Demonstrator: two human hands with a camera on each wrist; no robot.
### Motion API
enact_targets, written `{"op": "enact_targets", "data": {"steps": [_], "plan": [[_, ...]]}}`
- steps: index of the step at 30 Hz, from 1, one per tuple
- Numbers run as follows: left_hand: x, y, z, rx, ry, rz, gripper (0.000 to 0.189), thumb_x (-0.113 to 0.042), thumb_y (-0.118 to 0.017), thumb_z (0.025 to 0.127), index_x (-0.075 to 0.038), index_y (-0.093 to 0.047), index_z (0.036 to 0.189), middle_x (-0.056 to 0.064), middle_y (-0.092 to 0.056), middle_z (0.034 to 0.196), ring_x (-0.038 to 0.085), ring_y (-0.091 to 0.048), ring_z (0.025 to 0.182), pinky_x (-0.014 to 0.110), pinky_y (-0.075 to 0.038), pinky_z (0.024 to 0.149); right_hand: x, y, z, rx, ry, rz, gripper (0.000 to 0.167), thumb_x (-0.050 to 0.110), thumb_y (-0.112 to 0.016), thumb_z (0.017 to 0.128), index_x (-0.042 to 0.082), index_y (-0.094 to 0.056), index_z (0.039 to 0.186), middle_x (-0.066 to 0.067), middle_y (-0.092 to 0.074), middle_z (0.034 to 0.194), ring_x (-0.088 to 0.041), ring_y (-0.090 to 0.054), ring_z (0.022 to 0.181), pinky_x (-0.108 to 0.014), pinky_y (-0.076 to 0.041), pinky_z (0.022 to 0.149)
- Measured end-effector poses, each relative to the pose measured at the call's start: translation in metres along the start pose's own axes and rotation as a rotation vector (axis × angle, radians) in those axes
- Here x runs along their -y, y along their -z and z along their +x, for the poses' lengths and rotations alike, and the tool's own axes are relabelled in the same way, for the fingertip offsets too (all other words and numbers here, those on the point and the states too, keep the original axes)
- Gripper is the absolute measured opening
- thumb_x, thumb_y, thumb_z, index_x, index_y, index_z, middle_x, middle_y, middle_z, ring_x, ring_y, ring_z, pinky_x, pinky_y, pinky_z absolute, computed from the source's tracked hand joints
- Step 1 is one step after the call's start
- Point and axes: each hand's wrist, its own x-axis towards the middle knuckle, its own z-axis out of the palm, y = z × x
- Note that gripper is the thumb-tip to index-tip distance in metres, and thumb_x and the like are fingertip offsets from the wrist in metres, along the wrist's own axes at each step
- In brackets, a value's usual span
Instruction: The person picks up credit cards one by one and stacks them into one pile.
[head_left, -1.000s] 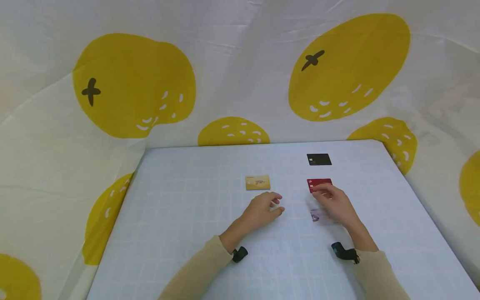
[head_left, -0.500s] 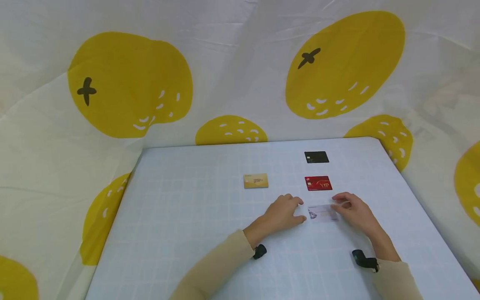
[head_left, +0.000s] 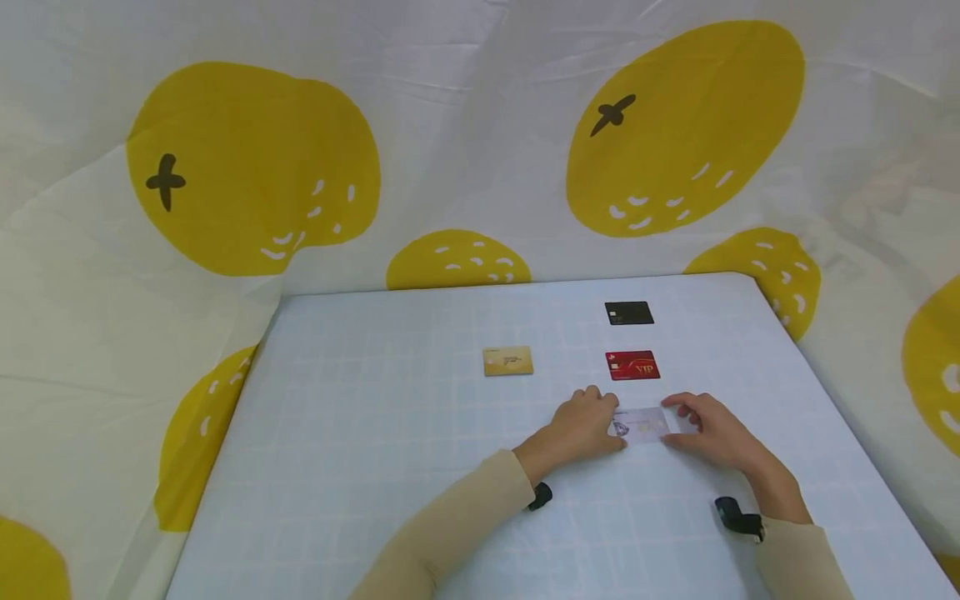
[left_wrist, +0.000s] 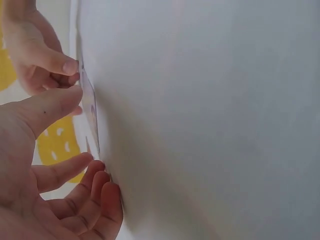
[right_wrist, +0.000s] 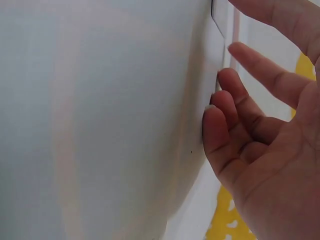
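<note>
A pale, see-through plastic card (head_left: 643, 425) with a small purple print lies flat on the table between both hands in the head view. My left hand (head_left: 581, 427) holds its left end, thumb at the near corner and index finger at the far corner. At the right end, my right hand (head_left: 712, 433) frames the card the same way between thumb and index finger. The left wrist view shows the left hand (left_wrist: 55, 165) with its thumb and index finger at the card's thin edge (left_wrist: 91, 107). In the right wrist view the right hand's (right_wrist: 270, 120) other fingers curl against the tabletop.
Just beyond the pale card lies a red VIP card (head_left: 633, 366), with a black card (head_left: 629, 313) farther back in line. A gold card (head_left: 507, 361) sits to the left. The light checked table (head_left: 360, 417) meets a white curtain (head_left: 465, 125) with yellow fruit prints.
The right hand came back from the red card to the pale card's right end and spread its thumb and index finger. My left hand moved right to the card's left end.
</note>
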Motion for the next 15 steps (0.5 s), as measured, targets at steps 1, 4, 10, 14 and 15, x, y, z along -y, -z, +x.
{"op": "enact_targets", "data": {"steps": [1, 4, 10, 14, 15], "plan": [[0.0000, -0.0008, 0.0006, -0.004, 0.003, 0.008, 0.060, -0.050, -0.079, 0.082, -0.020, -0.060, 0.131, -0.003, -0.054, 0.101, 0.010, -0.045, 0.084, 0.022, -0.044, 0.064, -0.0008, -0.0003, 0.0005, 0.000, 0.002, -0.004, 0.057, 0.025, -0.083, 0.082, 0.010, -0.059, 0.131, -0.009, -0.055, 0.105, -0.027, -0.048, 0.094, -0.035, -0.049, 0.075], [-0.0002, -0.0024, 0.0019, -0.019, 0.003, 0.036, 0.059, -0.050, -0.080, 0.082, -0.021, -0.060, 0.129, -0.003, -0.053, 0.100, 0.010, -0.044, 0.084, 0.022, -0.043, 0.063, -0.0028, -0.0019, 0.0020, -0.002, 0.017, -0.021, 0.058, 0.024, -0.083, 0.082, 0.012, -0.058, 0.133, -0.008, -0.054, 0.104, -0.026, -0.047, 0.093, -0.035, -0.048, 0.074], [0.0000, -0.0054, 0.0031, -0.038, -0.002, 0.058, 0.056, -0.050, -0.080, 0.081, -0.022, -0.060, 0.125, -0.003, -0.053, 0.101, 0.010, -0.044, 0.084, 0.022, -0.044, 0.064, -0.0007, -0.0041, 0.0026, -0.001, 0.028, -0.027, 0.055, 0.023, -0.083, 0.082, 0.014, -0.060, 0.130, -0.007, -0.053, 0.101, -0.025, -0.047, 0.092, -0.037, -0.047, 0.073], [0.0012, -0.0074, 0.0048, -0.053, -0.001, 0.042, 0.055, -0.049, -0.081, 0.081, -0.021, -0.061, 0.123, -0.003, -0.053, 0.099, 0.010, -0.044, 0.083, 0.022, -0.043, 0.064, 0.0020, -0.0030, 0.0029, 0.010, 0.017, -0.021, 0.052, 0.023, -0.083, 0.082, 0.014, -0.060, 0.128, -0.007, -0.054, 0.100, -0.025, -0.047, 0.091, -0.036, -0.048, 0.072], [0.0016, -0.0079, 0.0054, -0.056, -0.001, 0.038, 0.055, -0.049, -0.081, 0.081, -0.021, -0.061, 0.123, -0.003, -0.052, 0.099, 0.010, -0.044, 0.083, 0.022, -0.043, 0.065, 0.0024, -0.0025, 0.0033, 0.014, 0.018, -0.019, 0.052, 0.022, -0.083, 0.082, 0.014, -0.060, 0.128, -0.007, -0.053, 0.100, -0.025, -0.047, 0.091, -0.035, -0.048, 0.072]]}}
